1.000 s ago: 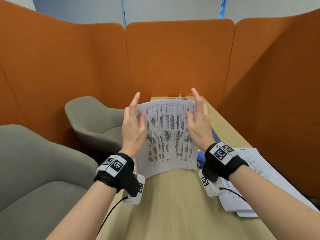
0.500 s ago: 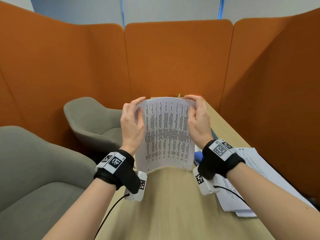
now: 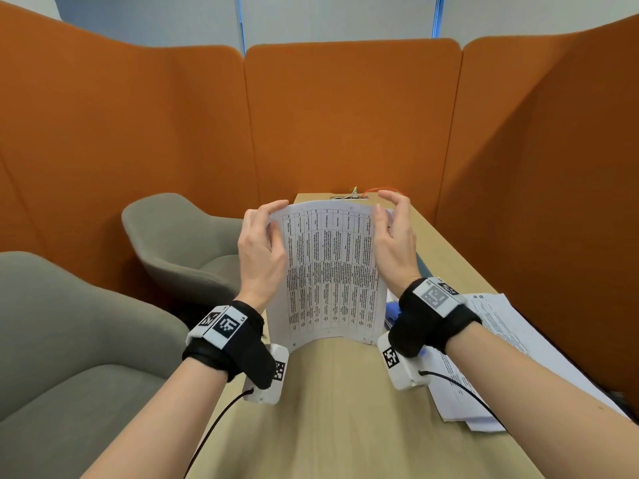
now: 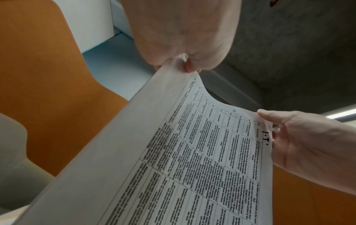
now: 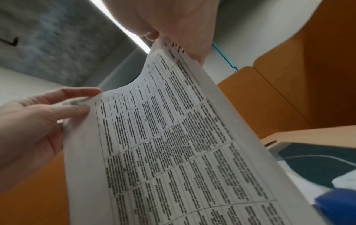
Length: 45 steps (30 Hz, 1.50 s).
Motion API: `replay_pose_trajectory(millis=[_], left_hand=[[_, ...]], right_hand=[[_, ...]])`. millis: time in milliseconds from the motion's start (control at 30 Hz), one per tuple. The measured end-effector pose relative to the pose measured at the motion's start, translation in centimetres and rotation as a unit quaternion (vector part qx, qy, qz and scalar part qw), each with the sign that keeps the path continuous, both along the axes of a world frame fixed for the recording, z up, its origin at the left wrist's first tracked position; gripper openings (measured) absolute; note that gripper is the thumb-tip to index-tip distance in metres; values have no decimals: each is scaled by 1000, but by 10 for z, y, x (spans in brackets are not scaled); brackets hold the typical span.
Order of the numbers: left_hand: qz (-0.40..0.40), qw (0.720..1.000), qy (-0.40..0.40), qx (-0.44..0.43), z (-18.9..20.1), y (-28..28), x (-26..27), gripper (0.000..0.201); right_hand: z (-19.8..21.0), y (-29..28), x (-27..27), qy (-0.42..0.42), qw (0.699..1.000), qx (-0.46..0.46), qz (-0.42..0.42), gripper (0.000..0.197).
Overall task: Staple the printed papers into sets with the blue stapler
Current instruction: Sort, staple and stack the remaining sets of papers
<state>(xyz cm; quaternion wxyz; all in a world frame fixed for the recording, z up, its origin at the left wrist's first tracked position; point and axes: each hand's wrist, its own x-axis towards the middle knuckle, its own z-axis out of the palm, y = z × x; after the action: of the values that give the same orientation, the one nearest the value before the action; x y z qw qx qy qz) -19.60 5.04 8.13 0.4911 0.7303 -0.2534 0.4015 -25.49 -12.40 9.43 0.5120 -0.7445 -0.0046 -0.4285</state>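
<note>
Head view: both hands, left hand (image 3: 261,252) and right hand (image 3: 395,236), pinch the papers (image 3: 330,271) upright on the worktop (image 3: 339,409). Loose pinch, so sheets could slip crooked before the blue stapler (image 5: 339,204), beside them.

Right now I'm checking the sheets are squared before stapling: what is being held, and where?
The printed papers, standing on the table: left hand grips their upper left edge, right hand their upper right edge.
</note>
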Motion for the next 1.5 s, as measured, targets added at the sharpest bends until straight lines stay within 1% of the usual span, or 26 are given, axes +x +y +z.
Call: replay_pose_trajectory(millis=[100,267,500,633,700,800,933,1000,1067,1167,1233,1267,1333,1400,1500], left_hand=[[-8,1000,5,-8,-1,1,4,27],[-24,999,11,-29,-1,5,6,27],[-41,997,48,-45,1,7,4,27],[-42,997,45,-52,0,5,5,29],[-42,997,43,-54,-1,5,6,30],[-38,997,35,-50,-2,5,5,29],[-33,998,26,-51,0,5,3,30],[-31,998,27,-50,-1,4,4,30],[-28,998,32,-53,0,3,3,30],[-32,997,42,-62,10,4,2,33],[-46,994,71,-63,22,6,3,36],[-50,993,96,-56,25,7,5,37],[-51,983,174,-27,27,8,8,38],[-51,963,265,20,14,7,9,34],[-72,911,397,91,-27,5,11,32]], right_hand=[[3,1,1,-17,1000,24,-1,17],[5,0,2,-52,998,32,11,24],[2,0,3,-37,999,15,0,23],[3,2,2,-56,998,16,-11,25],[3,5,-2,-29,999,24,5,27],[-7,6,-5,31,997,64,31,37],[-24,4,-2,103,987,111,60,35],[-33,6,0,129,984,107,58,44],[-35,9,-1,140,984,103,48,51],[-28,3,2,135,985,97,39,49],[-18,-5,3,144,985,83,39,50],[-13,-7,2,159,984,70,38,44],[-13,-15,5,208,976,45,45,30],[-24,-20,4,281,958,32,49,30],[-64,-25,3,392,919,33,31,31]])
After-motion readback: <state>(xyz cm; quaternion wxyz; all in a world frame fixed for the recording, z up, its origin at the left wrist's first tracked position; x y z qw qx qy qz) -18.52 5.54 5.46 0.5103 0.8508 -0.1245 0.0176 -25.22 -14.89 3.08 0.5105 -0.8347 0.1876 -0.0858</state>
